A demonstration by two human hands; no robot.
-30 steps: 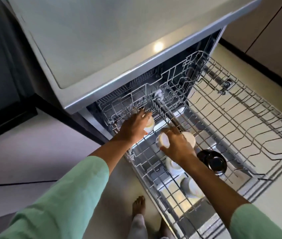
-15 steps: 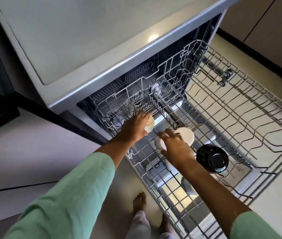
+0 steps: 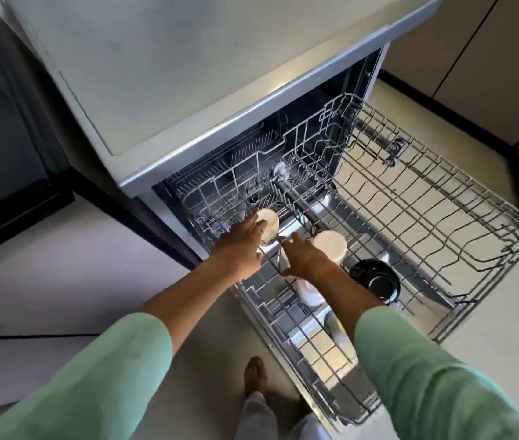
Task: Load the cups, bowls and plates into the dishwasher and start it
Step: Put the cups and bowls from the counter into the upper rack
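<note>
The dishwasher's upper wire rack (image 3: 442, 198) is pulled out. My left hand (image 3: 242, 246) grips a small white cup (image 3: 269, 222) at the rack's back left corner. My right hand (image 3: 305, 258) lies over a second white cup (image 3: 283, 258), thumb at its side; only a sliver of that cup shows. Just right of that hand an upturned white cup (image 3: 331, 246) stands in the rack. Another white cup (image 3: 310, 293) sits under my right wrist. A black bowl (image 3: 377, 279) lies upside down further right.
One more white piece (image 3: 339, 328) sits in the rack near my right sleeve. The dishwasher's grey top (image 3: 188, 74) overhangs the opening. My bare feet (image 3: 255, 373) stand left of the open door. A dark cable (image 3: 30, 336) runs along the floor at left.
My right hand has lowered its white cup into the rack beside the upturned cup, and the hand now covers it. My left hand keeps its cup at the back left corner.
</note>
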